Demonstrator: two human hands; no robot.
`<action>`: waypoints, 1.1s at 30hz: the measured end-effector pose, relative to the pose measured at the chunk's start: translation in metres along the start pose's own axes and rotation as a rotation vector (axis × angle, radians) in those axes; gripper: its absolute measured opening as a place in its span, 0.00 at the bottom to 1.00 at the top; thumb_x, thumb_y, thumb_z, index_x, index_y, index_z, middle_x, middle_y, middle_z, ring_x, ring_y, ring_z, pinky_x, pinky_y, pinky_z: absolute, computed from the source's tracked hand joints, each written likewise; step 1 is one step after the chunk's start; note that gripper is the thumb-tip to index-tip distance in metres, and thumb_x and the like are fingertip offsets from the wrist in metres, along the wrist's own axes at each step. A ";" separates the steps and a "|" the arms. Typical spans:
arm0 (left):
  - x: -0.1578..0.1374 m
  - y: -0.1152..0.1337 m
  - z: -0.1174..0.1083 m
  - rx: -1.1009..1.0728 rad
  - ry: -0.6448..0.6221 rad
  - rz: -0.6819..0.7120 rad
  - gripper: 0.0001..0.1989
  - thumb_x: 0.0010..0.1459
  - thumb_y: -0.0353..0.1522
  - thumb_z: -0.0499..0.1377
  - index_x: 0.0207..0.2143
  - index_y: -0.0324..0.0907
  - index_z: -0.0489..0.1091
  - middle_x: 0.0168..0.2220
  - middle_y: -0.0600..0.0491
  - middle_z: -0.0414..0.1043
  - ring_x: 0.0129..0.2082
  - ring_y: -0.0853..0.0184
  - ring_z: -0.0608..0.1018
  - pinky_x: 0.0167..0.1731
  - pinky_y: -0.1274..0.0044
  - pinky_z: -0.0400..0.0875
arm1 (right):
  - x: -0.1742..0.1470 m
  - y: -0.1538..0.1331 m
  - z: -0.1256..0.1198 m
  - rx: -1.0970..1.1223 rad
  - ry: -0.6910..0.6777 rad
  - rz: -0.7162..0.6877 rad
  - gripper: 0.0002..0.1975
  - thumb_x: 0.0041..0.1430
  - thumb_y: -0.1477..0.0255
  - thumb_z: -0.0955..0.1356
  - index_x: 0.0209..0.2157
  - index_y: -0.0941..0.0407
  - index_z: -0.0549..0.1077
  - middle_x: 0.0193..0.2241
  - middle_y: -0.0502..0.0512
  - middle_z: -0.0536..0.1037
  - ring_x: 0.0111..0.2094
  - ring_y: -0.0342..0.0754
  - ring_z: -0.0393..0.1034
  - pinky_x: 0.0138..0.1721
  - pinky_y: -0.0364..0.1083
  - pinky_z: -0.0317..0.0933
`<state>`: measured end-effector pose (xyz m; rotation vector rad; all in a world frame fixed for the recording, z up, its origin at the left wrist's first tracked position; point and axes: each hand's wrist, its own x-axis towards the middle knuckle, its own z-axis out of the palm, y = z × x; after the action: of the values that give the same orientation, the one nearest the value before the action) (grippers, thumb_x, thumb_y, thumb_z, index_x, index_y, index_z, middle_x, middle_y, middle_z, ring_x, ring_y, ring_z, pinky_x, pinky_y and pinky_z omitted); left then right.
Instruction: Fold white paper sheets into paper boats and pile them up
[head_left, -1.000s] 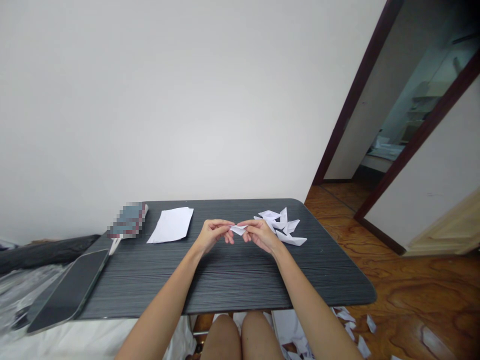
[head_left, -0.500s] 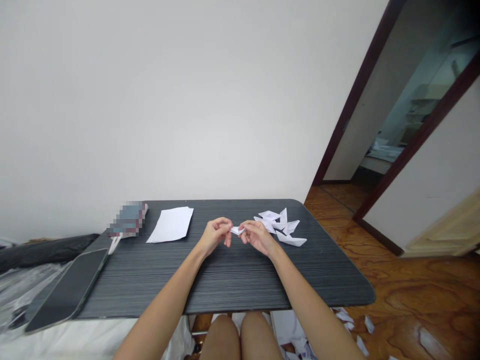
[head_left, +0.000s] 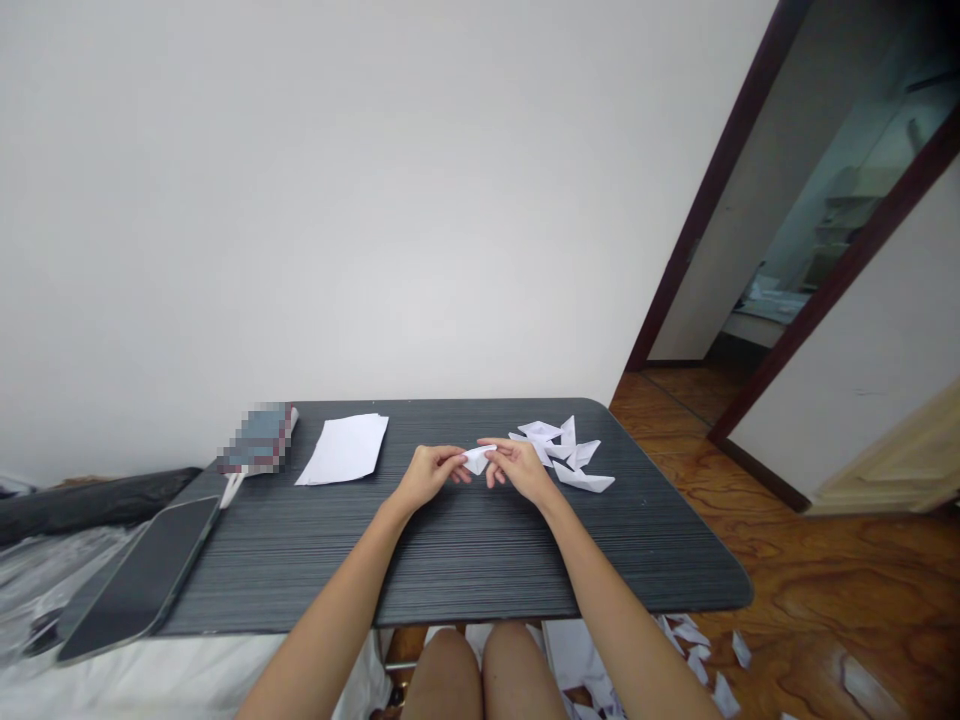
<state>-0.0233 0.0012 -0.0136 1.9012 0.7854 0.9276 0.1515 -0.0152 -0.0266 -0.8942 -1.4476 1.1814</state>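
Note:
A small folded white paper (head_left: 477, 460) is held just above the dark table, pinched at both ends. My left hand (head_left: 435, 474) grips its left end between thumb and fingers. On the other end, my right hand (head_left: 519, 466) closes with thumb and forefinger, its lower fingers curled loosely beneath. Just right of that hand lies a cluster of several folded paper boats (head_left: 583, 479), some overlapping. Left of my hands rests a stack of white paper sheets (head_left: 343, 450).
The dark table (head_left: 480, 570) has rounded right corners. A phone or tablet (head_left: 142, 565) lies at its left edge, below a blurred-out item (head_left: 259, 440) with a white strap. Paper pieces (head_left: 690, 632) litter the wooden floor (head_left: 825, 600). A doorway opens at right.
The folded paper has been turned, so more of its face shows, with a point hanging downward. My fingers have shifted their hold on its ends.

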 end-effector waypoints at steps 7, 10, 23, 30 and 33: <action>0.002 -0.004 0.003 -0.162 0.033 -0.059 0.18 0.51 0.39 0.52 0.33 0.31 0.69 0.19 0.50 0.70 0.17 0.70 0.72 0.18 0.81 0.65 | -0.001 -0.009 0.004 0.061 0.082 -0.054 0.14 0.45 0.67 0.66 0.34 0.59 0.66 0.14 0.47 0.70 0.14 0.39 0.63 0.16 0.39 0.52; 0.003 -0.008 0.006 -0.149 0.133 -0.046 0.19 0.51 0.39 0.53 0.38 0.32 0.68 0.18 0.52 0.69 0.15 0.71 0.72 0.16 0.81 0.64 | 0.000 -0.007 0.005 0.039 0.181 -0.071 0.11 0.43 0.68 0.67 0.29 0.58 0.66 0.16 0.48 0.70 0.17 0.39 0.63 0.19 0.40 0.53; -0.002 -0.001 0.011 0.299 0.177 0.136 0.16 0.53 0.35 0.51 0.42 0.40 0.68 0.31 0.49 0.73 0.27 0.67 0.74 0.32 0.77 0.68 | 0.004 0.012 0.006 -0.079 0.299 -0.070 0.07 0.43 0.68 0.67 0.22 0.57 0.74 0.32 0.54 0.71 0.32 0.44 0.63 0.31 0.43 0.56; 0.000 -0.003 0.015 0.449 0.197 0.266 0.15 0.55 0.35 0.49 0.42 0.41 0.68 0.46 0.48 0.66 0.45 0.64 0.68 0.45 0.74 0.63 | 0.003 0.010 0.013 -0.042 0.279 -0.073 0.05 0.42 0.69 0.68 0.20 0.57 0.74 0.31 0.52 0.67 0.35 0.44 0.62 0.39 0.44 0.55; 0.000 -0.003 0.016 0.469 0.149 0.286 0.14 0.56 0.34 0.48 0.42 0.42 0.68 0.41 0.49 0.70 0.41 0.66 0.71 0.43 0.75 0.64 | 0.002 0.008 0.014 -0.041 0.260 -0.079 0.05 0.42 0.69 0.68 0.20 0.57 0.73 0.31 0.52 0.65 0.33 0.43 0.62 0.36 0.43 0.57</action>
<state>-0.0110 -0.0044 -0.0220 2.4206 0.8911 1.1431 0.1366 -0.0146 -0.0339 -0.9714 -1.2877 0.9417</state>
